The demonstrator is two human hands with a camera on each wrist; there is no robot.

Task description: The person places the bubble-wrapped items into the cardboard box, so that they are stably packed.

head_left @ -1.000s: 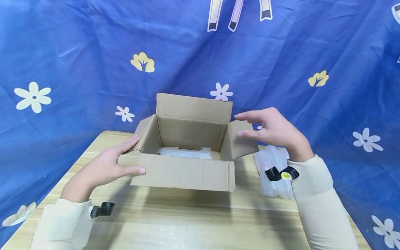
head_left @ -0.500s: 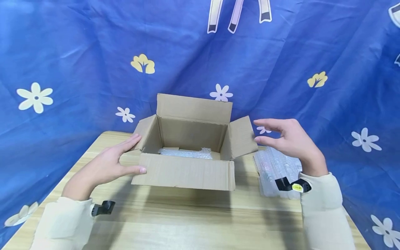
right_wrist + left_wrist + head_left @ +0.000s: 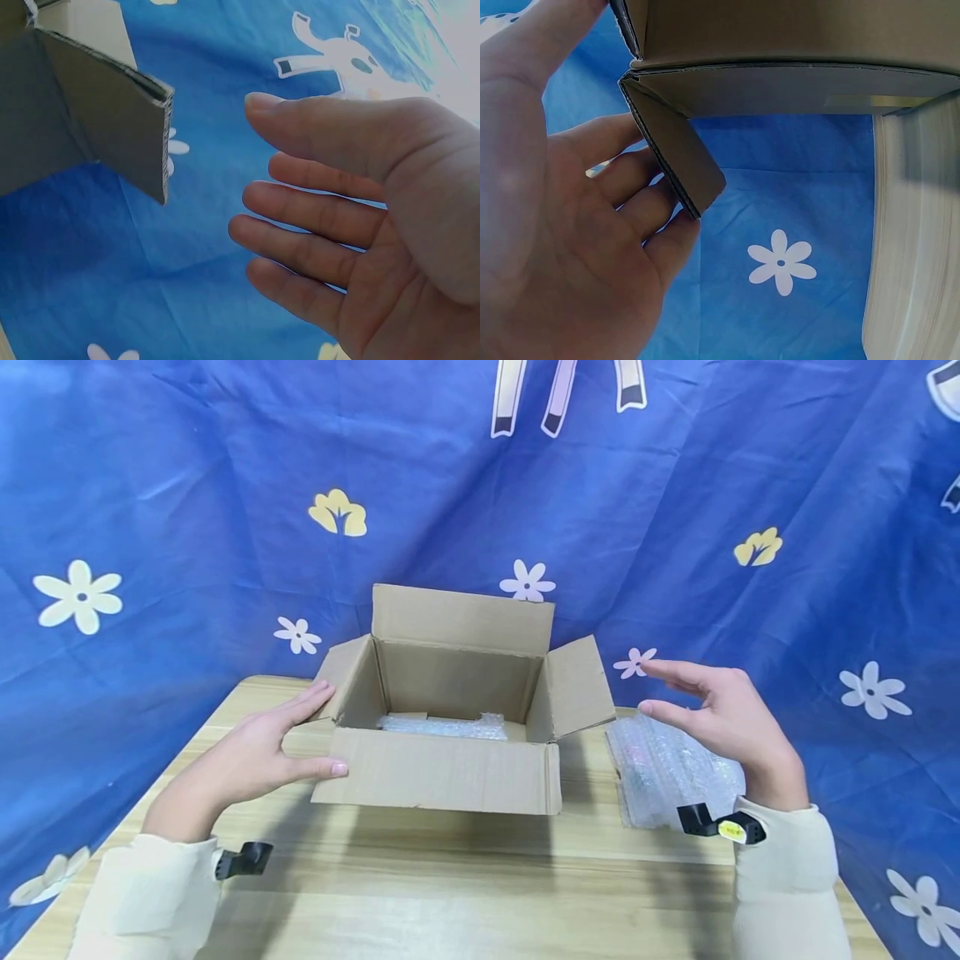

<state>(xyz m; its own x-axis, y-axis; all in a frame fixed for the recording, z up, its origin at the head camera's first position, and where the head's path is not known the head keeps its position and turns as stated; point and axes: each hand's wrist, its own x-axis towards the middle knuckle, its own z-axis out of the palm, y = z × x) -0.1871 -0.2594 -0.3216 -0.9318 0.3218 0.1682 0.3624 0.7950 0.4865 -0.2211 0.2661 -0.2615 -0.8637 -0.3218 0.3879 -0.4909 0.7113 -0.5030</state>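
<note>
A cardboard box (image 3: 450, 772) stands on the table with its flaps spread outward. My left hand (image 3: 247, 760) rests against it, fingers along the outside of the left flap (image 3: 345, 668) and thumb on the front flap. The left wrist view shows those fingers touching the flap (image 3: 679, 150), fairly straight. Inside the box lies a clear bubble-wrap piece (image 3: 450, 727). My right hand (image 3: 720, 718) hovers to the right of the box, thumb and fingers apart, holding nothing. Below it lie bubble-wrap sheets (image 3: 660, 768), partly hidden by the hand and wrist.
The box stands near the back of the wooden table (image 3: 465, 893). A blue curtain (image 3: 450, 468) with flower prints hangs behind it. The box's right flap (image 3: 581, 685) sticks out toward my right hand. Small black devices sit on both wrists.
My right hand has moved right and slightly down, away from the right flap and over the bubble-wrap sheets. The left hand and the box stay in place.
</note>
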